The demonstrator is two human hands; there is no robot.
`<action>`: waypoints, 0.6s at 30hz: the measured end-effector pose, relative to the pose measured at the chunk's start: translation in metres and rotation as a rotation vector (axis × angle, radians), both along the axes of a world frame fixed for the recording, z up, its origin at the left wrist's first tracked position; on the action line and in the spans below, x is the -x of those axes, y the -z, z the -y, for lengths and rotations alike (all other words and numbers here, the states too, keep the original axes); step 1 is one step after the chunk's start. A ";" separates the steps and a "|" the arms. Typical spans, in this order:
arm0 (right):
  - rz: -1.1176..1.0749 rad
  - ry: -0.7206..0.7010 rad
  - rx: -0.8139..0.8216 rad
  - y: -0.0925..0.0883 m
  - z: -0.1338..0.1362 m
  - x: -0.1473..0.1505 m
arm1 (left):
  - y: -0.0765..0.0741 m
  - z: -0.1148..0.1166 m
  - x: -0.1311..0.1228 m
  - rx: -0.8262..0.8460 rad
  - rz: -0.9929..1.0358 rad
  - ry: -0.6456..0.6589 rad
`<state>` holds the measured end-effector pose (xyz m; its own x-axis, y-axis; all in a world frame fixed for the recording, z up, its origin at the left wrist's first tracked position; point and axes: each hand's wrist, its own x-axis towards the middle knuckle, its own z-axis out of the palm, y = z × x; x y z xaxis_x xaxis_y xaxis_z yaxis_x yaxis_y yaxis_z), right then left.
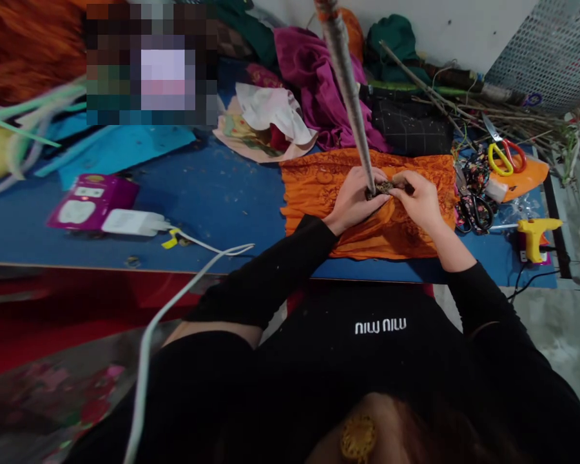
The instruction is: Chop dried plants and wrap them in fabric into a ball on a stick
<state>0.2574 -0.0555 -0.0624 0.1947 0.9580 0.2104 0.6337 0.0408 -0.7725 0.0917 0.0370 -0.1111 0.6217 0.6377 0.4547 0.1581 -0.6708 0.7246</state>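
Note:
A long grey-brown stick [347,84], tilted, runs down from the top of the view to the orange cloth [314,193]. My left hand [358,201] is closed round the stick's lower end, palm resting over the cloth. Beside that end sits a small dark brown, rough clump [383,187], between my two hands. My right hand [419,200] pinches at the clump's right side with thumb and forefinger. The exact grip of the fingertips is partly hidden. The cloth is patterned, wrinkled and bunched beneath both hands.
Right of the cloth lie red-and-yellow-handled scissors [506,158], black-handled scissors [477,212] and a yellow glue gun [536,235]. Twigs [507,122] and a magenta cloth [314,84] lie behind. On the left stand a purple box [94,200] and a white cable [169,303] hanging off the blue table [212,206].

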 end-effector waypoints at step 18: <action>-0.307 0.311 0.008 0.008 0.081 -0.012 | -0.004 0.010 -0.001 0.004 0.120 -0.062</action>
<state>0.2689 -0.1365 -0.0701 0.5266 0.8453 0.0902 0.3559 -0.1229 -0.9264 0.0930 0.0270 -0.1073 0.5224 0.6754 0.5206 0.1111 -0.6592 0.7437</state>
